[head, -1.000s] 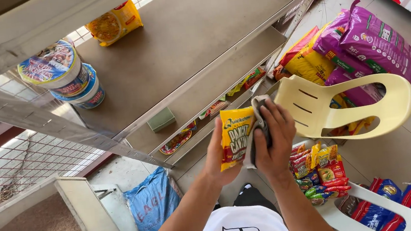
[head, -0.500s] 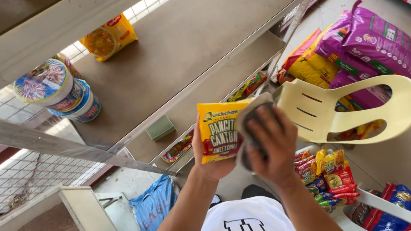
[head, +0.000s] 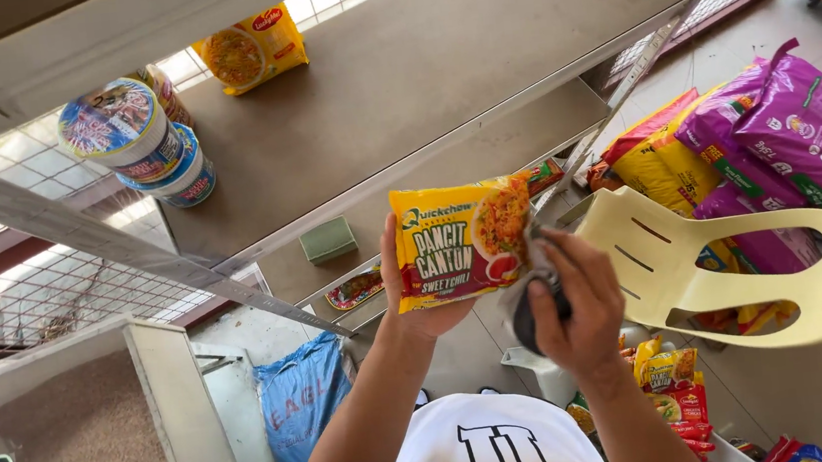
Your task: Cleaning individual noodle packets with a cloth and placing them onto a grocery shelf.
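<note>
A yellow and red instant noodle packet [head: 460,241] is held up in front of the grey shelf [head: 436,68], roughly level with its front edge. The left hand [head: 415,291] grips the packet from behind and below, thumb along its left edge, fingers hidden behind the wrapper. The right hand [head: 573,296] is closed around a crumpled grey cloth [head: 530,295], pressing it against the packet's right edge.

On the shelf above, another yellow noodle packet [head: 251,47] lies near the back, and two stacked cup noodle tubs [head: 136,137] sit at the left end. A small green block [head: 328,239] rests on the lower shelf, with a flat snack wrapper [head: 356,287] just beside it at the rim.

To the right stands a cream plastic chair [head: 736,270]. Behind it lean large purple sacks [head: 804,143] and yellow sacks [head: 660,157]. More small snack packets [head: 672,387] are heaped beneath the chair. A blue bag [head: 297,403] slumps on the floor at the left, near a bin of grain [head: 80,444].
</note>
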